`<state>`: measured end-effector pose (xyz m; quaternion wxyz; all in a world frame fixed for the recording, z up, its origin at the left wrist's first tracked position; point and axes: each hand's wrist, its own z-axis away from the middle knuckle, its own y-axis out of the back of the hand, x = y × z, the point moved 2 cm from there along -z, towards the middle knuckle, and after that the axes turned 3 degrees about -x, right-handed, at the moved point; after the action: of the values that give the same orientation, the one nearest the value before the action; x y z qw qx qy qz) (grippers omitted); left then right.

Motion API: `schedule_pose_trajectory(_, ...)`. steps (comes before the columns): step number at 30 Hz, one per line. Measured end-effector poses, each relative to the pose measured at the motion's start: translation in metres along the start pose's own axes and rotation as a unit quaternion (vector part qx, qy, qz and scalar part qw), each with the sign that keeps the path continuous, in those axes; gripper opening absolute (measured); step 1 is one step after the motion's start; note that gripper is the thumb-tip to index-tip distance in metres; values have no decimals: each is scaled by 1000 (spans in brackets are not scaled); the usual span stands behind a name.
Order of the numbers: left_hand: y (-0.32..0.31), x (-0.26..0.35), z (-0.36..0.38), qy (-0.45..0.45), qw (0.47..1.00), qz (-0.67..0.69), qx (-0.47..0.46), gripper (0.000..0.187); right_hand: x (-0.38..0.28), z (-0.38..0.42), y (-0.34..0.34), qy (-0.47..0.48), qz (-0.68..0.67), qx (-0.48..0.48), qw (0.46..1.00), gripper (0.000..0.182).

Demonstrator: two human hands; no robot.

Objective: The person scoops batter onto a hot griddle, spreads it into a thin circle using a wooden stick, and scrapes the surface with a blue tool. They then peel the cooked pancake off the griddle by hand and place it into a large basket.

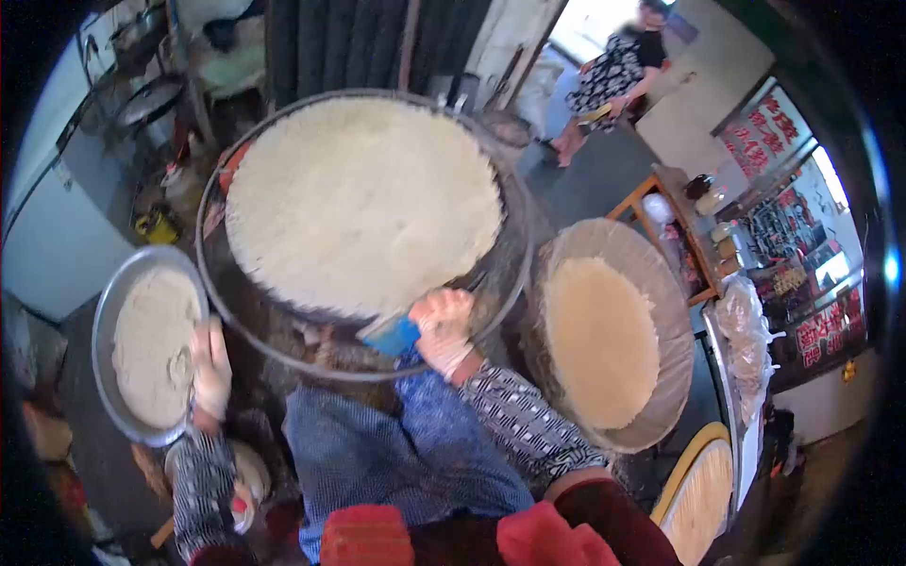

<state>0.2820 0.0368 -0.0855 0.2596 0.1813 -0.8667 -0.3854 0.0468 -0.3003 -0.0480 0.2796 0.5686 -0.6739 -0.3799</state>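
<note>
A wide round griddle stands in front of me, covered by a pale, thin layer of batter with a ragged edge. At its near edge my right hand, in a thin clear glove, is closed around a blue scraper. The scraper's flat blade points left, close to the batter's edge. To the left, a metal basin holds a greyish, soft dough-like mass. My gloved left hand lies over the basin's right rim, fingers stretched out; nothing shows in it.
On the right stands a large lined basket with fine tan meal. A round slatted board is at lower right. Beyond are a wooden table with jars and a person near the doorway. A pail sits below my left arm.
</note>
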Motion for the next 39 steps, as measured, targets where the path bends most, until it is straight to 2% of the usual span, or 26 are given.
schedule_pose_trajectory(1, -5, -26, -5, -76, 990, -119, -2, 23, 0, 1, 0, 0, 2, 8, 1000, 17)
schedule_pose_trajectory(2, 2, -29, -21, 38, 998, 23, -48, 28, -1, 0, 2, -14, 1, -22, 1000, 18)
schedule_pose_trajectory(3, 6, -25, -42, 60, 994, 36, -80, 36, 3, 2, -3, -6, -20, -10, 1000, 14)
schedule_pose_trajectory(5, 6, -30, -64, -14, 981, -66, -179, 53, 2, -2, 3, -9, -13, 15, 1000, 8)
schedule_pose_trajectory(7, -8, -43, -65, -98, 937, -138, -306, 60, 5, -2, -1, -8, -8, 7, 1000, 7)
schedule_pose_trajectory(9, -17, -31, -62, -197, 914, -115, -335, 54, 5, -3, -2, -3, -13, 5, 1000, 7)
schedule_pose_trajectory(11, -26, 18, -55, -159, 860, -165, -457, 44, 3, -4, -2, -3, -19, 1, 1000, 8)
schedule_pose_trajectory(13, -28, 67, -29, -141, 901, -142, -385, 44, 1, -7, 0, -9, -9, 18, 1000, 8)
schedule_pose_trajectory(15, -35, 137, -10, -59, 923, -106, -366, 42, 0, -7, 1, -5, -9, 21, 1000, 7)
schedule_pose_trajectory(16, -46, 168, 2, -40, 944, -53, -323, 43, 0, -8, 2, -8, -4, 15, 1000, 6)
schedule_pose_trajectory(18, -64, 246, 6, 39, 945, 5, -325, 28, -2, -8, 2, -17, 15, 8, 1000, 6)
schedule_pose_trajectory(19, -77, 276, 14, 7, 968, 66, -241, 25, -1, -8, 1, -17, 18, 4, 1000, 6)
schedule_pose_trajectory(21, -101, 345, 68, -163, 898, 173, -370, 24, 1, -5, 0, -12, 28, 0, 1000, 5)
schedule_pose_trajectory(23, -48, 366, 86, -236, 888, 365, -152, 26, 2, -6, -1, -18, 25, 3, 1000, 6)
schedule_pose_trajectory(25, -16, 346, 76, -242, 872, 385, -183, 26, 1, -7, -1, -44, 31, -34, 998, 6)
schedule_pose_trajectory(26, -2, 326, 58, -197, 873, 272, -353, 28, -2, -8, 0, -29, 36, -2, 999, 5)
schedule_pose_trajectory(27, 8, 304, 56, -144, 837, 148, -508, 30, -4, -8, -3, -34, 33, -1, 999, 5)
schedule_pose_trajectory(29, 18, 249, 72, -32, 933, 194, -301, 33, -5, -8, -9, -18, 50, 11, 999, 4)
schedule_pose_trajectory(31, 17, 222, 102, -12, 978, 71, -194, 38, -7, -11, -14, -69, 93, -153, 981, 8)
schedule_pose_trajectory(33, 1, 203, 133, 16, 982, 64, -178, 41, -17, -14, -8, -34, 76, -63, 995, 8)
schedule_pose_trajectory(35, -4, 206, 134, 50, 977, 54, -202, 43, -16, -14, -25, -42, 34, -6, 999, 8)
schedule_pose_trajectory(39, -5, 211, 130, 39, 975, 44, -213, 40, -17, -14, -21, -25, 18, 7, 999, 10)
